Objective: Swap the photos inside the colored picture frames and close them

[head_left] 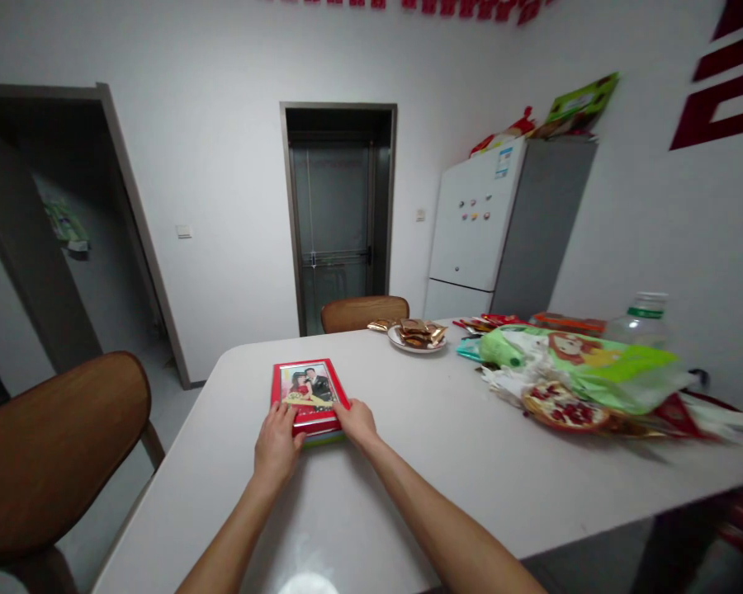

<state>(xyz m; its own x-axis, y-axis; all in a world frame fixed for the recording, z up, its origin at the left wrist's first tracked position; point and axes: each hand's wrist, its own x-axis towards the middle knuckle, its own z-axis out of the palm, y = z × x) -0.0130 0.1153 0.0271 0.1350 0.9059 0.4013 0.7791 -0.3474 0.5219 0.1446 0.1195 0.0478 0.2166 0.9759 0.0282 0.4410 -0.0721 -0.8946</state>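
Note:
A red box (317,422) with a picture of a couple on its top lies on the white table (446,478). Something with a green edge shows beneath its near side. My left hand (276,441) grips the near left corner, fingers over the top and thumb along the front. At the near right corner, my right hand (356,422) holds the box, its fingertips on the top edge. What the undersides of my fingers touch is hidden.
A plate (416,346) of gold-wrapped packets sits further back. To the right are a cut pomegranate (563,404), a green plastic bag (619,371) and a clear bottle (641,322). Wooden chairs stand at the left (55,445) and far side (364,313).

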